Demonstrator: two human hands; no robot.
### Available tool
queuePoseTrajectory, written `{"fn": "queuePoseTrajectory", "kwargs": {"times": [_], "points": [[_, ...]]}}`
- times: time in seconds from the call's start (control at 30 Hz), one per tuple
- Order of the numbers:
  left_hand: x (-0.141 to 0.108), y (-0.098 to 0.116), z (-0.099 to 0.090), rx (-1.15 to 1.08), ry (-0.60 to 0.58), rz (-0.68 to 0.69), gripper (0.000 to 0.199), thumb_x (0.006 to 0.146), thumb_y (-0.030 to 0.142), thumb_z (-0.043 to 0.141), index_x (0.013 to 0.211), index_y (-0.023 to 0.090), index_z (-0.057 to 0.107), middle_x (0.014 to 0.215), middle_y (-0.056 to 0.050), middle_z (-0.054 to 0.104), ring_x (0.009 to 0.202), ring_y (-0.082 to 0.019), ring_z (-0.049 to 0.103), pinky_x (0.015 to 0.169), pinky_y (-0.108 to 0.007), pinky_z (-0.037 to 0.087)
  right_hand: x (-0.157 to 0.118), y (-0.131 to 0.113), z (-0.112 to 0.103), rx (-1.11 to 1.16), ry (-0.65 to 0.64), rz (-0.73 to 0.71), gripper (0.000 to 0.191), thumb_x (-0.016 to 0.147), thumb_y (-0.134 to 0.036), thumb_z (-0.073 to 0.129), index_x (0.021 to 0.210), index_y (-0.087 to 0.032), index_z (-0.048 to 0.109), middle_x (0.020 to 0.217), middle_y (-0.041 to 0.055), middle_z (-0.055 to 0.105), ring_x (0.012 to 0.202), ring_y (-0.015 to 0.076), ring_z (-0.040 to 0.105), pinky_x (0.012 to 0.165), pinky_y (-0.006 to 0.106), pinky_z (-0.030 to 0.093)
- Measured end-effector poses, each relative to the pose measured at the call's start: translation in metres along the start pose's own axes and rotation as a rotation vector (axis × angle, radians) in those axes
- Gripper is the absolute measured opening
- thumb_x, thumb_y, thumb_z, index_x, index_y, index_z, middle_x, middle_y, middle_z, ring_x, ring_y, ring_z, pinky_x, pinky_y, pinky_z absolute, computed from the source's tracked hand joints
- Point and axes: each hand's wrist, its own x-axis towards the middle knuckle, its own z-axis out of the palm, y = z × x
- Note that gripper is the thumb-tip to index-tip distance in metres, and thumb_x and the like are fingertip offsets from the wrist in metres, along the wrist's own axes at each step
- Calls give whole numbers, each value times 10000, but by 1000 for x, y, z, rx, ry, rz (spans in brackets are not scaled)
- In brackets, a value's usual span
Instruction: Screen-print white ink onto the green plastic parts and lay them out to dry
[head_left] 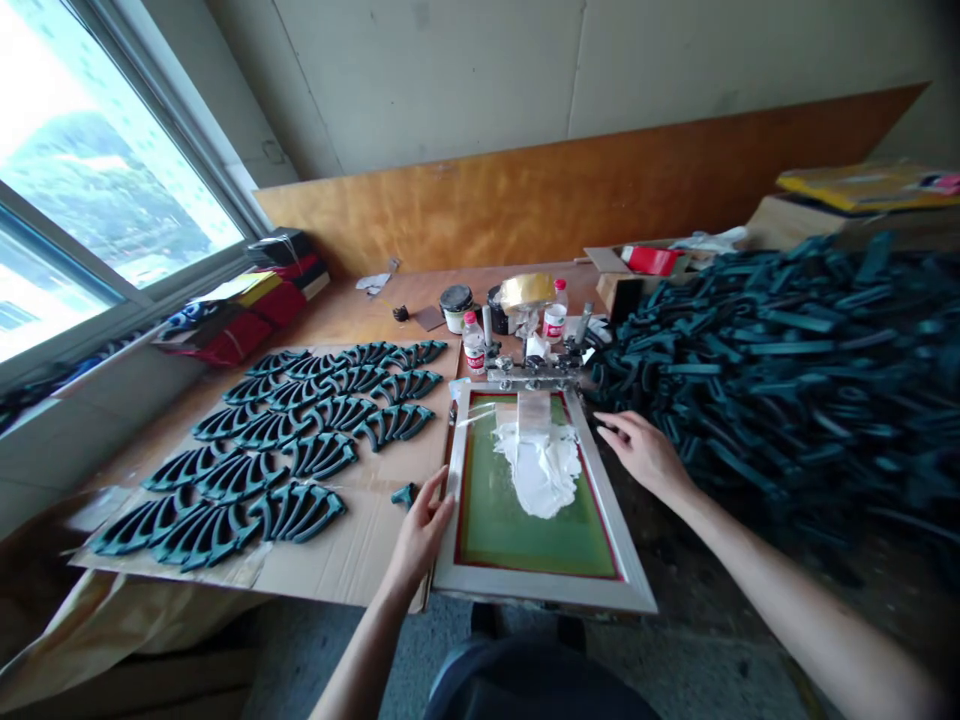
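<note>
The work looks partway along: rows of dark green parts (262,432) lie fanned out on the cardboard (405,450) to the left, while a large pile (787,360) of similar parts is heaped loosely to the right, so by this view much seems left to handle. A bare strip of cardboard remains beside the rows, with one single piece (403,495) near its right edge. Between the two groups the frame (544,592) lies in front of the person, its far end at the metal clamp (532,378); white paste (544,485) spreads over the upper middle of its green mesh (487,535), and a pale scraper (534,412) stands at the paste's far edge. The left hand (424,525) is at the frame's left rim, fingers bent and fairly close together; whether it grips the rim or only touches it, I cannot tell. The right hand (637,450) reaches beside the frame's other rim towards the pile, fingers narrowed around something dark at the tips, but whether a part is held there is unclear. What lies under the frame is hidden, the pile blurs and runs off at the right, and any marks on the laid-out parts are too small to make out.
</note>
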Motion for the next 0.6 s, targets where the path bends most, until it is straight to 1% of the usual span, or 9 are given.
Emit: {"fn": "queuePoseTrajectory", "kwargs": {"times": [0.07,0.13,0.2,0.27,0.3,0.37,0.47,0.53,0.6], "points": [[9,-33,4,96,37,-4,783,786,566,602,1444,206,378,722,3,610,653,-167,582,643,-266,463,28,-20,-5,-18,57,-75,485,880,-366,547,1323,-174,495,1264,131,525,1069,244,556,898,373,487],[17,-51,8,183,68,0,716,821,509,576,1446,221,380,739,0,619,684,-173,598,678,-268,465,48,-48,0,-104,-7,-177,549,785,-322,669,1284,-162,506,1269,132,517,1138,274,502,938,386,452],[21,-57,9,209,58,-10,668,838,475,560,1438,232,394,765,-7,640,718,-183,616,689,-267,466,53,-73,10,-186,-151,-217,360,765,-243,669,1106,-160,587,1097,110,599,1032,257,534,869,356,453],[21,-55,8,217,42,-24,645,849,463,540,1434,228,400,783,-16,656,735,-192,625,681,-267,467,42,-85,19,-205,-264,-237,135,790,-151,585,921,-170,613,902,77,628,890,214,552,786,310,436],[21,-52,8,229,37,-31,634,855,460,529,1430,225,406,793,-22,662,742,-196,627,681,-268,467,32,-87,22,-190,-296,-269,115,794,-109,539,860,-172,609,848,68,625,850,199,550,765,297,423],[19,-49,7,268,37,-45,609,865,459,507,1420,224,422,816,-30,670,748,-200,630,678,-268,465,9,-83,21,-130,-338,-395,164,783,-55,480,805,-170,595,816,61,621,825,188,540,752,291,401],[17,-46,8,311,44,-55,586,871,460,492,1407,230,439,840,-32,673,765,-201,634,676,-264,462,-11,-72,10,-34,-422,-605,167,756,-38,482,783,-170,581,810,49,617,821,188,528,744,299,381],[17,-46,8,308,46,-53,581,872,455,492,1403,223,444,848,-36,673,776,-201,635,680,-264,465,-11,-68,4,9,-471,-631,149,747,-50,509,759,-181,579,781,31,610,790,178,523,722,297,373],[17,-47,7,276,52,-53,588,862,458,515,1395,220,453,840,-36,674,771,-200,634,681,-266,471,-7,-68,5,33,-421,-565,151,757,-57,511,749,-186,588,764,26,608,780,174,522,717,294,375]]}}
